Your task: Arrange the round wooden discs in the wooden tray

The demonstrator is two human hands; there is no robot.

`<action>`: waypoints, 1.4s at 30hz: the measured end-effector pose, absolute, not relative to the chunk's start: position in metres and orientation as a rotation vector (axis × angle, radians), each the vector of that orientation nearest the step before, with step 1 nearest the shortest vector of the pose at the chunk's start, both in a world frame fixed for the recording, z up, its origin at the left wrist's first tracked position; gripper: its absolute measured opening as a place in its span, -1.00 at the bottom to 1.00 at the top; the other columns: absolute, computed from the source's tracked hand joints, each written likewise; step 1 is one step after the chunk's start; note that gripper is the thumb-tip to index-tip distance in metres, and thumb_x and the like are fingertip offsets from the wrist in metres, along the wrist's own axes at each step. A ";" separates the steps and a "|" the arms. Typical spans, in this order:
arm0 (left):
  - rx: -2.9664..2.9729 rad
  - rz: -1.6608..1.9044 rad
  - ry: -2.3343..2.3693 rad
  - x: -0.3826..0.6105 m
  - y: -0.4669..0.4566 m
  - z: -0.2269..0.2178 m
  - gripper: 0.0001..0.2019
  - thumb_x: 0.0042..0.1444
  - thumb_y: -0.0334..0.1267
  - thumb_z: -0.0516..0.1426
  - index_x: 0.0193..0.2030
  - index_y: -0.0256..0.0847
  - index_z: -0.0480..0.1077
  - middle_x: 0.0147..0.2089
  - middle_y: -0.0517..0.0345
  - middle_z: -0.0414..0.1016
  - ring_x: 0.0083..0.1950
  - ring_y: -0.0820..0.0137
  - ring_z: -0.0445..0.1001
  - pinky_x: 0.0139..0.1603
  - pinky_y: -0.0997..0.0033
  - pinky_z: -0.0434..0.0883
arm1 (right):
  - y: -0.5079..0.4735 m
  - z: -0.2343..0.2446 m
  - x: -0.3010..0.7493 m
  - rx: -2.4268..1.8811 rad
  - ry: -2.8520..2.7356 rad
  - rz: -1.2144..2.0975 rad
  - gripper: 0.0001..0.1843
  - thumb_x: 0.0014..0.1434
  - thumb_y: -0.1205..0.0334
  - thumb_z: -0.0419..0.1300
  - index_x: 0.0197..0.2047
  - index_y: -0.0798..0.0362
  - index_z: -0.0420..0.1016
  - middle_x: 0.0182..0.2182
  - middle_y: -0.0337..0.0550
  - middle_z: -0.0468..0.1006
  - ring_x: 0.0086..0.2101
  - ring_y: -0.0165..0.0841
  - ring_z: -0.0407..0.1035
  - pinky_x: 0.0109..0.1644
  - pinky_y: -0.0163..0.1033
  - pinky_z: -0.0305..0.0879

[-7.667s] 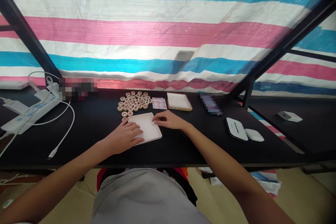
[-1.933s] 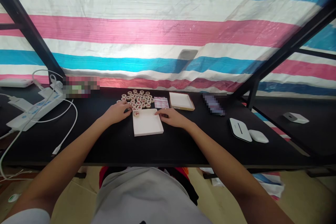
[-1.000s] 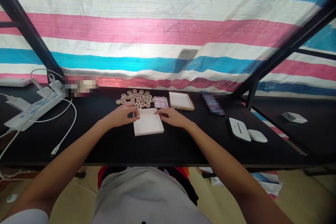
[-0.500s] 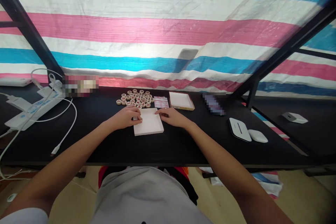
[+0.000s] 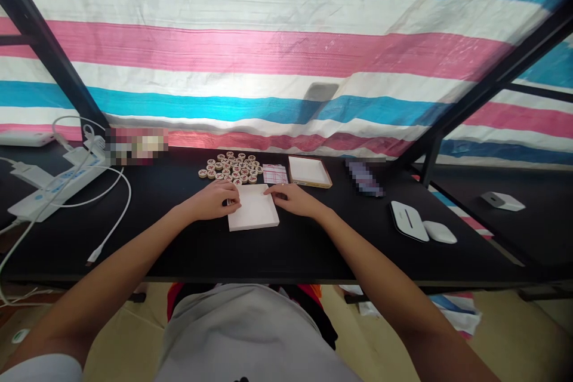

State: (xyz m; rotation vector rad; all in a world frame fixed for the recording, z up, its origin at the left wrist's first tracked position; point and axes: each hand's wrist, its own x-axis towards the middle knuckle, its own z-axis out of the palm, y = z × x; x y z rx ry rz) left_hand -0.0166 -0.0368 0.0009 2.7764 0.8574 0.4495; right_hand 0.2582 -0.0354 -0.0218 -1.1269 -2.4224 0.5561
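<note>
Left grip (image 5: pixel 218 199) over left of tray (image 5: pixel 254 215), fingers curled in, contents hidden; right grip (image 5: pixel 293 199) bent at right rim, can't tell if pinching. Light, steady pressure should prevent sliding. Pieces (image 5: pixel 235 175) bunched just beyond.

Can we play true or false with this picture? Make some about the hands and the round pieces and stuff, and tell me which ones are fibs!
1. The left hand is at the left side of the white tray. True.
2. The right hand is on the power strip. False: the right hand is at the white tray's right side.
3. A cluster of round pieces lies just beyond the white tray. True.
4. The power strip is right of the white tray. False: the power strip is to its left.
5. Red-lined paper lies between the cluster and the open box. True.
</note>
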 end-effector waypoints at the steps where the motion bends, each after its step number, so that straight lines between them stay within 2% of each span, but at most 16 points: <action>1: 2.778 0.449 0.856 -0.017 -0.036 0.001 -0.73 0.21 -0.15 0.02 -0.28 -0.18 0.51 -0.16 0.04 0.50 -0.09 0.30 0.42 0.06 0.27 0.28 | -0.035 -0.022 0.258 -1.128 -2.422 0.556 -0.65 0.14 0.38 0.05 -0.05 0.07 0.52 -0.40 -0.17 0.53 -0.41 -0.39 0.36 -0.25 -0.29 0.27; 9: 2.786 0.477 0.884 -0.018 -0.035 0.002 -0.71 0.24 -0.11 -0.01 -0.22 -0.18 0.49 -0.15 0.04 0.48 -0.08 0.31 0.40 0.06 0.30 0.27 | -0.035 -0.021 0.257 -1.142 -2.430 0.554 -0.65 0.14 0.37 0.04 -0.04 0.07 0.52 -0.40 -0.16 0.53 -0.41 -0.39 0.36 -0.24 -0.28 0.27; 16: 2.783 0.638 1.305 -0.038 -0.018 0.003 -0.68 0.26 -0.14 -0.08 -0.16 -0.22 0.45 -0.12 -0.01 0.46 -0.05 0.25 0.38 0.04 0.26 0.31 | -0.036 -0.020 0.258 -1.134 -2.431 0.548 -0.64 0.14 0.38 0.04 -0.04 0.08 0.52 -0.39 -0.16 0.54 -0.40 -0.38 0.37 -0.24 -0.28 0.27; 21: 2.756 0.469 1.517 -0.050 -0.008 -0.003 -0.70 0.20 -0.16 -0.03 -0.09 -0.23 0.44 -0.06 -0.03 0.43 -0.01 0.19 0.38 0.07 0.20 0.31 | -0.036 -0.020 0.258 -1.137 -2.432 0.545 -0.64 0.13 0.39 0.04 -0.04 0.07 0.52 -0.37 -0.16 0.55 -0.39 -0.38 0.37 -0.23 -0.29 0.27; 25: 2.699 0.352 1.527 -0.049 -0.009 -0.004 -0.69 0.19 -0.18 -0.05 -0.06 -0.19 0.43 -0.01 -0.01 0.40 0.04 0.20 0.38 0.09 0.24 0.33 | -0.036 -0.020 0.257 -1.142 -2.433 0.551 -0.64 0.14 0.38 0.05 -0.04 0.07 0.52 -0.36 -0.15 0.55 -0.39 -0.38 0.37 -0.24 -0.28 0.26; 31: 2.692 0.300 1.578 -0.046 -0.011 -0.004 -0.68 0.19 -0.17 -0.04 -0.01 -0.15 0.42 0.06 0.01 0.38 0.11 0.19 0.35 0.11 0.24 0.33 | -0.035 -0.022 0.258 -1.136 -2.426 0.547 -0.65 0.14 0.38 0.04 -0.04 0.07 0.52 -0.37 -0.16 0.55 -0.40 -0.39 0.38 -0.24 -0.29 0.26; 36: 2.685 0.359 1.650 -0.046 -0.010 -0.006 -0.63 0.19 -0.18 -0.03 0.08 -0.20 0.37 0.14 -0.06 0.31 0.12 0.17 0.33 0.13 0.21 0.31 | -0.034 -0.023 0.258 -1.128 -2.427 0.538 -0.65 0.14 0.37 0.04 -0.05 0.07 0.52 -0.35 -0.15 0.56 -0.39 -0.39 0.38 -0.25 -0.29 0.27; 42: 2.681 0.235 1.715 -0.047 -0.011 -0.003 -0.66 0.19 -0.22 -0.04 0.03 -0.20 0.39 -0.02 -0.03 0.42 0.03 0.16 0.36 0.08 0.20 0.33 | -0.034 -0.023 0.259 -1.123 -2.424 0.549 -0.64 0.14 0.37 0.05 -0.02 0.06 0.52 -0.36 -0.15 0.55 -0.39 -0.39 0.38 -0.25 -0.29 0.27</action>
